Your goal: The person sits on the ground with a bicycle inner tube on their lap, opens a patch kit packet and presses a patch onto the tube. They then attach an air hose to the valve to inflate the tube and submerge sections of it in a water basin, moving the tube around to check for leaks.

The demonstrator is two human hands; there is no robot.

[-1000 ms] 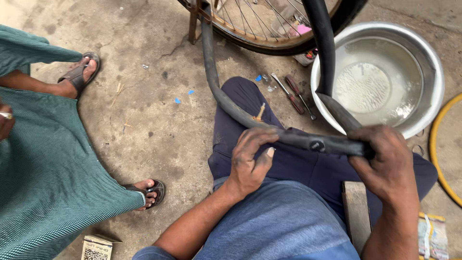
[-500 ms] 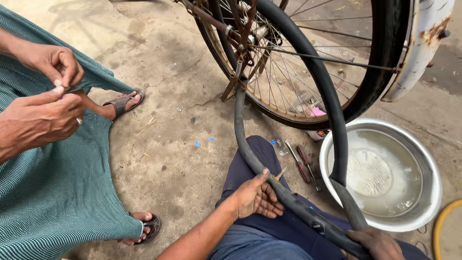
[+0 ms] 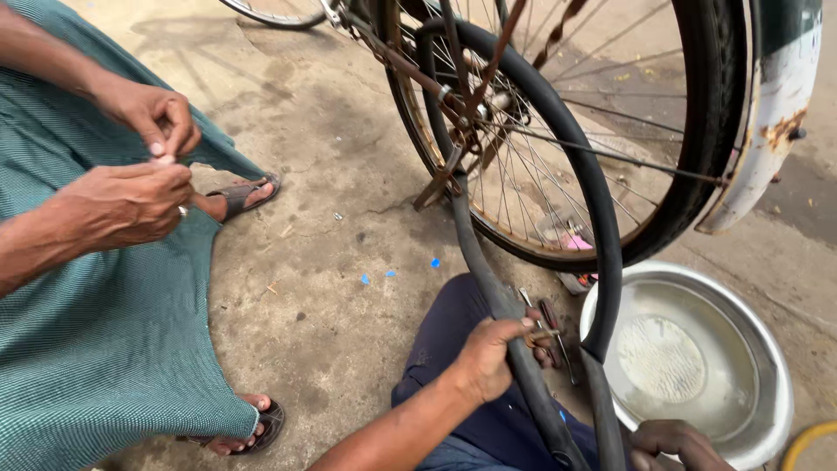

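Note:
A black inner tube (image 3: pixel 602 218) loops out of the bicycle wheel (image 3: pixel 697 174) and runs down over my lap. My left hand (image 3: pixel 484 358) rests against the tube's left run, its fingers pinched on a small metal piece (image 3: pixel 542 334). My right hand (image 3: pixel 671 440) shows only partly at the bottom edge, closed around the tube's lower end. Hand tools (image 3: pixel 551 318) lie on the ground just past my left fingertips.
A metal basin of water (image 3: pixel 767 366) stands at the right beside my knee. Another person in a green wrap (image 3: pixel 96 331) squats at the left, both hands (image 3: pixel 131 174) working something tiny, sandalled feet (image 3: pixel 248 196) on the concrete. A yellow hoop edge (image 3: pixel 806 440) shows bottom right.
My left hand let go of the tube, opened over it, then closed on a small metal piece beside it. The view lifted towards the wheel, and the other person's hands came into view.

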